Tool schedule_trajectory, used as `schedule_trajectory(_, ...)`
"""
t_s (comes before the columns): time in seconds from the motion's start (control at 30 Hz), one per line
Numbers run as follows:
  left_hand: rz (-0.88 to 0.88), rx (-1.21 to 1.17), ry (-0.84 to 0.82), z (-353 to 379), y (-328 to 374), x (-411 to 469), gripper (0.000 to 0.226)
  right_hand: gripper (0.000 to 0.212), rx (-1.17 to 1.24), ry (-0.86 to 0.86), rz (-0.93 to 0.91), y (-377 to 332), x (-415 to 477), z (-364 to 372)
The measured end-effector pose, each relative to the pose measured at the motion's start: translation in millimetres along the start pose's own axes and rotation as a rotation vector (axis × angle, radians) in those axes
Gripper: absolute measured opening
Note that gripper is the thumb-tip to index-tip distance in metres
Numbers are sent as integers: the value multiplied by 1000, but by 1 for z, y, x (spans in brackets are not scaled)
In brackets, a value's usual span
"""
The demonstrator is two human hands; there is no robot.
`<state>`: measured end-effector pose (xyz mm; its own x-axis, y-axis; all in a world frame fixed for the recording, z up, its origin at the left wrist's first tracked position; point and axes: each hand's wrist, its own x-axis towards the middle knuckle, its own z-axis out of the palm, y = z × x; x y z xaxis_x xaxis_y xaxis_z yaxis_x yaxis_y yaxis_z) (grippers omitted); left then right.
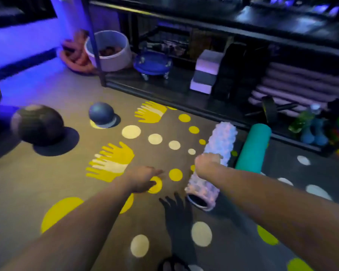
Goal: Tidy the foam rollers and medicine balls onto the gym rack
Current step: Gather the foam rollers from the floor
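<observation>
- Roller first: pale lilac-white foam roller (221,141), knobbly all over, a cylinder w/ a hollow dark core showing at its near end. It lies lengthwise on the floor in front of the rack's bottom shelf. Can't tell if it's lifted at all.
- Right grip (205,163): fingers curled over the top of the knobbly roller at about mid-length, holding it.
- Left grip (143,178): fingers straight and holding nothing, over a yellow dot, left of the roller and apart from it.
- Teal foam roller (254,147): smooth cylinder just right of the knobbly one and approx. parallel, far end near the rack's edge.
- Large dark medicine ball (37,124): round and matte w/ pale patches, on the floor far left.
- Smaller blue-grey ball (101,113): smooth, on the floor nearer the rack. Both balls are well apart from the rollers.
- Grey floor (27,182): flat, printed w/ yellow + cream dots and handprint shapes.
- Black metal rack (184,22): its bottom shelf holds a blue round dolly on castors (153,63), stacked white + grey foam blocks (204,73), flat-stacked lilac mats (301,83) and blue dumbbells (313,133).
- White round tub (110,51): by the rack's left post. Brownish items inside, too blurred to tell.
</observation>
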<state>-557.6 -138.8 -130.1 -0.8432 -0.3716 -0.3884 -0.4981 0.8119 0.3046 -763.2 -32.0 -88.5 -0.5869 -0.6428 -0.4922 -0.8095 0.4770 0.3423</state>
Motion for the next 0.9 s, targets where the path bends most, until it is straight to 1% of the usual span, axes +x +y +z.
schedule_trajectory(0.07, -114, -105, 103, -31, -27, -18, 55, 42, 2, 115, -110, -36, -1, -23)
schedule_trajectory(0.13, -228, -189, 246, -51, -57, -47, 56, 38, 42, 196, -228, -80, -4, -47)
schedule_trajectory(0.2, -327, -169, 330, -66, -92, -87, 57, 39, 46, 215, -347, -137, -11, -66)
schedule_trajectory(0.23, -363, -117, 333, -74, -103, -106, 59, 40, 54, 201, -382, -157, -15, -70)
schedule_trajectory(0.3, -508, 105, 228, -93, -135, -171, 62, 41, 77, 227, -507, -221, -30, -84)
schedule_trajectory(0.37, -618, 337, 27, -111, -160, -257, 60, 39, 71, 243, -671, -292, -62, -97)
schedule_trajectory(0.4, -669, 380, -66, -114, -172, -303, 58, 38, 76, 243, -756, -327, -87, -104)
schedule_trajectory(0.43, -724, 390, -121, -113, -186, -347, 57, 38, 97, 253, -835, -360, -115, -111)
schedule_trajectory(0.47, -791, 373, -139, -107, -200, -390, 57, 38, 104, 275, -903, -390, -144, -117)
schedule_trajectory(0.5, -870, 309, -112, -95, -209, -431, 58, 38, 105, 292, -969, -416, -175, -120)
schedule_trajectory(0.53, -956, 199, -27, -77, -215, -473, 57, 36, 103, 303, -1037, -440, -207, -120)
schedule_trajectory(0.6, -1089, -78, 210, -27, -216, -547, 58, 33, 93, 298, -1158, -476, -263, -106)
schedule_trajectory(0.63, -1132, -201, 302, 3, -210, -577, 62, 33, 74, 283, -1204, -490, -286, -93)
schedule_trajectory(0.67, -1171, -307, 340, 38, -202, -603, 70, 34, 39, 256, -1245, -502, -304, -78)
schedule_trajectory(0.7, -1206, -400, 328, 76, -190, -623, 82, 39, -10, 225, -1276, -508, -324, -63)
schedule_trajectory(0.73, -1227, -482, 272, 117, -176, -639, 97, 49, -64, 175, -1297, -512, -340, -48)
schedule_trajectory(0.8, -1206, -582, 114, 193, -145, -657, 135, 73, -131, 13, -1343, -506, -370, -16)
schedule_trajectory(0.83, -1197, -581, 84, 223, -130, -663, 149, 82, -148, -87, -1372, -500, -382, 2)
schedule_trajectory(0.87, -1201, -565, 118, 248, -121, -666, 155, 90, -171, -177, -1381, -493, -391, 21)
schedule_trajectory(0.9, -1215, -555, 186, 264, -117, -666, 149, 100, -203, -253, -1372, -487, -398, 42)
